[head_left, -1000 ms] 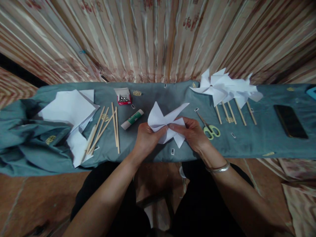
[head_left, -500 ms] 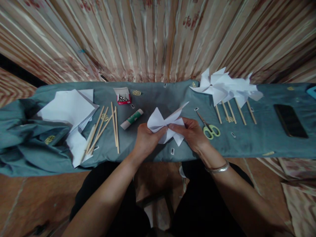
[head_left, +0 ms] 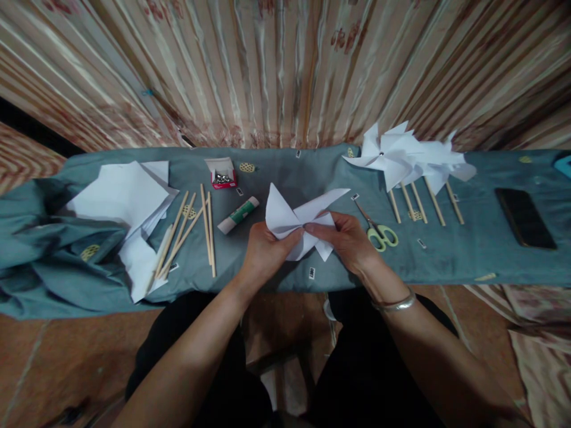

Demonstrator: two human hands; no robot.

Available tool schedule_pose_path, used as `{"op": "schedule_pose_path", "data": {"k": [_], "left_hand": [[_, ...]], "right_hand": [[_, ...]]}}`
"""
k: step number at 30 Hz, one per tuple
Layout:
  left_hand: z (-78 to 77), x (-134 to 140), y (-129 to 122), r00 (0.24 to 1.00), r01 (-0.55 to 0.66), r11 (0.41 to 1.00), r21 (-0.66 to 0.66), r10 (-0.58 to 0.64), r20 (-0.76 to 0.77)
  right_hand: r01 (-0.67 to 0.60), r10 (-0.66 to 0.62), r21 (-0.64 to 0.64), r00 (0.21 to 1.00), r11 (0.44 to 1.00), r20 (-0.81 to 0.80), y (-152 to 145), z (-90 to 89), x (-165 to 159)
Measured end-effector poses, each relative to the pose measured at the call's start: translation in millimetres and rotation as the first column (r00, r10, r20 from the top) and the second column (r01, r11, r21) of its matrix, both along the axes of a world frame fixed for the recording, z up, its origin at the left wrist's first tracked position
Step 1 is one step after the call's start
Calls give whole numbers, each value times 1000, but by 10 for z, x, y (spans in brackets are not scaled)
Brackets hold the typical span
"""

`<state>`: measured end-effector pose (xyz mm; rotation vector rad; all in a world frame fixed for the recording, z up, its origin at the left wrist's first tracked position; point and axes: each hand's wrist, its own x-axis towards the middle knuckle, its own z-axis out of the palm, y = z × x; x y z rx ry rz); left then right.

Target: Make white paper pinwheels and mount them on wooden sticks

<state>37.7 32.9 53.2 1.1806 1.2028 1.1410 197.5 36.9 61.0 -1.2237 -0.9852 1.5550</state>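
A white paper pinwheel (head_left: 312,208), its corners folded in to the middle, is held between both hands above the table's front part. My left hand (head_left: 267,252) is closed on its left side, thumb pressed near the centre. My right hand (head_left: 350,241) pinches it from the right, that thumb also at the centre. Whether a pin sits under the thumbs I cannot make out. Just left of the pinwheel lies a glue stick (head_left: 239,214) with a green label. Scissors (head_left: 379,233) with light green handles rest beside my right hand.
On the cloth-covered table (head_left: 276,166), white paper sheets (head_left: 120,196) and several wooden sticks (head_left: 208,232) lie at left. Behind them stands an open red box (head_left: 223,177) of small metal pins. Stick-mounted paper pinwheels (head_left: 410,154) overlap at back right, near a black phone (head_left: 525,218). A curtain (head_left: 285,71) hangs behind.
The pinwheel's two upper blades have spread and tipped farther apart, the left one rising. Both hands keep their hold in nearly the same place.
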Motion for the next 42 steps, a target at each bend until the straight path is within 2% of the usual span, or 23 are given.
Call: {"op": "schedule_pose_path", "data": {"k": [6, 16, 23, 33, 42], "left_hand": [[32, -16, 4, 1000, -31, 999, -16, 31, 6], [-7, -54, 38, 997, -78, 996, -50, 79, 19], [9, -45, 37, 994, -100, 991, -91, 104, 41], [53, -23, 18, 996, -80, 990, -116, 85, 38], [20, -38, 26, 996, -48, 996, -79, 54, 71]], "right_hand": [[5, -6, 40, 1000, 999, 30, 2, -18, 14], [7, -22, 123, 992, 992, 120, -25, -8, -28], [-34, 10, 160, 988, 987, 153, -29, 22, -34], [-45, 21, 131, 984, 990, 179, -13, -44, -37], [-52, 35, 113, 988, 992, 153, -16, -16, -30]]}}
